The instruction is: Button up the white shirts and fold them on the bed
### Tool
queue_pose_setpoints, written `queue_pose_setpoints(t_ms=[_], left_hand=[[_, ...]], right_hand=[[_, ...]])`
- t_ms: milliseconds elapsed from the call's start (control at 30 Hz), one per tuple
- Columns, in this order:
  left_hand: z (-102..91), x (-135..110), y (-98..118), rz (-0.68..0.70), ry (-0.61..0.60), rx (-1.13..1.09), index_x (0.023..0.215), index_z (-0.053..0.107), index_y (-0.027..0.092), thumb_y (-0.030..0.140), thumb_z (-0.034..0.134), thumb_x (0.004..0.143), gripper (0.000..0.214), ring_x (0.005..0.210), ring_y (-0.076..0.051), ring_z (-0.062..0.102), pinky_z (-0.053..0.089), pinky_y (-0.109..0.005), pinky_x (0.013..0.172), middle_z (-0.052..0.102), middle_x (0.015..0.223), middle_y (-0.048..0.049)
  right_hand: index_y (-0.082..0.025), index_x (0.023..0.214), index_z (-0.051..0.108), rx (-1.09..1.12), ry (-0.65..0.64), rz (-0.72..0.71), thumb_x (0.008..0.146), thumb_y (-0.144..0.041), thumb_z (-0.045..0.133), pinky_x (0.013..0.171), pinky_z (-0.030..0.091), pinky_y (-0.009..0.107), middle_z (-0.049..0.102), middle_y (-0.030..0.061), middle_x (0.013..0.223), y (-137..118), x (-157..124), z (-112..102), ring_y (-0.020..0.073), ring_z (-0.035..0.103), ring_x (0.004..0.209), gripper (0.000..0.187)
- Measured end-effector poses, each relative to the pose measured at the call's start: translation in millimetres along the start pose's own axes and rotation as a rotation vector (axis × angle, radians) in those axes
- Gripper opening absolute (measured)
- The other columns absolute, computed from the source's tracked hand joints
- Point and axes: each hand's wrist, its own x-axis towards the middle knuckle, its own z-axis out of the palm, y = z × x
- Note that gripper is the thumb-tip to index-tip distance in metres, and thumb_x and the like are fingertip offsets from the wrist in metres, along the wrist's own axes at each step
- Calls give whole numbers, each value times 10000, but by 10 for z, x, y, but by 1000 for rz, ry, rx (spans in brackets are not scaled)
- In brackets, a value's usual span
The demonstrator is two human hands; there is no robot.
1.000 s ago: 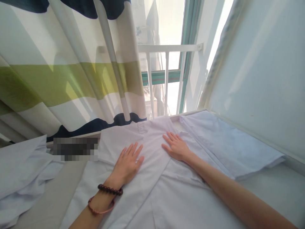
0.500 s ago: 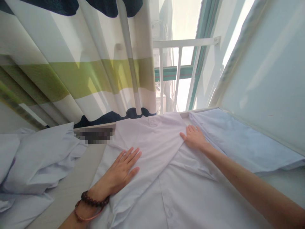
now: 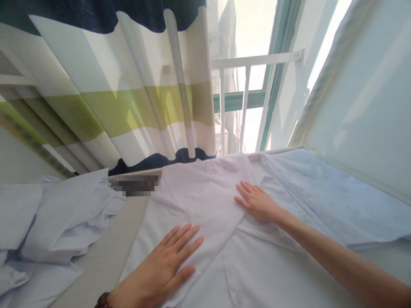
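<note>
A white garment (image 3: 205, 192), which looks like a shirt or lab coat, lies spread in front of me with its collar end toward the window. One part is folded slantwise across it. My left hand (image 3: 170, 261) rests flat on its left side, fingers stretched out and slightly spread. On the right side of the cloth, near the slanting edge, my right hand (image 3: 255, 201) lies with its fingers extended. Neither hand grips anything. A dark beaded bracelet (image 3: 104, 300) shows at my left wrist.
Crumpled white cloth (image 3: 67, 218) is heaped at the left. Folded white cloth (image 3: 334, 196) lies along the right wall. A blurred-out dark object (image 3: 136, 185) sits by the far edge. Beyond are a striped curtain (image 3: 144, 102) and a white railing (image 3: 253, 60).
Both hands have slid toward me over the garment, the right one also slightly left. The view has shifted a little, and the lower bracelet on my left wrist is out of frame.
</note>
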Motion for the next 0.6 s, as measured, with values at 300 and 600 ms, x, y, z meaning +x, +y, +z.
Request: queue_pose_setpoints(t_ms=[300, 600], left_hand=[[-658, 1239, -1215, -654, 235, 204, 1244, 626, 116, 293, 363, 986, 409, 1205, -331, 523, 396, -482, 1056, 588, 1293, -165], [-561, 1668, -2140, -1049, -4, 14, 1255, 567, 162, 337, 612, 934, 369, 1042, -230, 628, 552, -438, 867, 599, 1246, -100]], right_hand=[[-100, 1297, 565, 61, 171, 275, 1021, -438, 264, 1058, 359, 408, 547, 197, 1365, 420, 1112, -659, 302, 474, 1299, 530], [-174, 1243, 581, 67, 111, 372, 954, -356, 581, 891, 533, 444, 595, 99, 1260, 602, 1905, -735, 227, 615, 1064, 342]])
